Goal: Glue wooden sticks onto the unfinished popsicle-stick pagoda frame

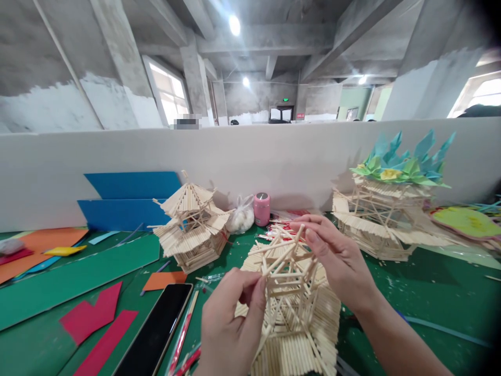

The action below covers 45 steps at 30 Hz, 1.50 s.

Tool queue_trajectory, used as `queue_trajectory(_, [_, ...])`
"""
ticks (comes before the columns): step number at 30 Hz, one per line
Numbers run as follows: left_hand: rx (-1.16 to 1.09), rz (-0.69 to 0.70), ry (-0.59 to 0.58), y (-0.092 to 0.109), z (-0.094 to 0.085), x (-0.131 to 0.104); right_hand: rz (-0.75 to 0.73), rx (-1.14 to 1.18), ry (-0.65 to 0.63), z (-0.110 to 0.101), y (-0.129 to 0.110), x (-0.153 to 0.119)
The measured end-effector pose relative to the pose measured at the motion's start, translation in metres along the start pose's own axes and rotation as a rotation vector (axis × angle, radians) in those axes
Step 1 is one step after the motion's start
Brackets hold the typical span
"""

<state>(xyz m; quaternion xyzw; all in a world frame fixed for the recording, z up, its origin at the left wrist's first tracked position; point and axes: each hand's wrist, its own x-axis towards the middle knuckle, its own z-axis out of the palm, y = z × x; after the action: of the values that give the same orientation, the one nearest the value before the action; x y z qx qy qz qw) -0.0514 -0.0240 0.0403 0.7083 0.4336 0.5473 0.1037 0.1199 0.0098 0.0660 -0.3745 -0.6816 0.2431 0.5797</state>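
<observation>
Straight in front of me stands an unfinished-looking pavilion model (289, 287) built from thin wooden sticks, with an open frame on top and a slatted skirt roof lower down. My left hand (235, 318) pinches the lower left end of a wooden stick (284, 256) at the frame's upper corner. At the peak, my right hand (336, 261) has thumb and fingers closed around the upper end of what looks like the same stick. The fingers partly hide both ends. Behind the frame lie red-and-white packets of sticks (274, 230).
A roofed stick pavilion (191, 224) stands back left, and a larger one topped with folded paper (383, 219) back right. A pink jar (262, 209), a white-filled bag (240, 215), a phone (154, 334) and coloured paper (94, 313) lie around. A white partition (117, 151) closes the back.
</observation>
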Motion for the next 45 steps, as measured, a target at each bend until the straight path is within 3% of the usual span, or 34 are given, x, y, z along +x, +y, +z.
queue_trajectory(45, [-0.01, -0.003, 0.025, -0.0044, 0.0034, -0.0026, 0.014, 0.036, -0.028, -0.0008, -0.0016, -0.0013])
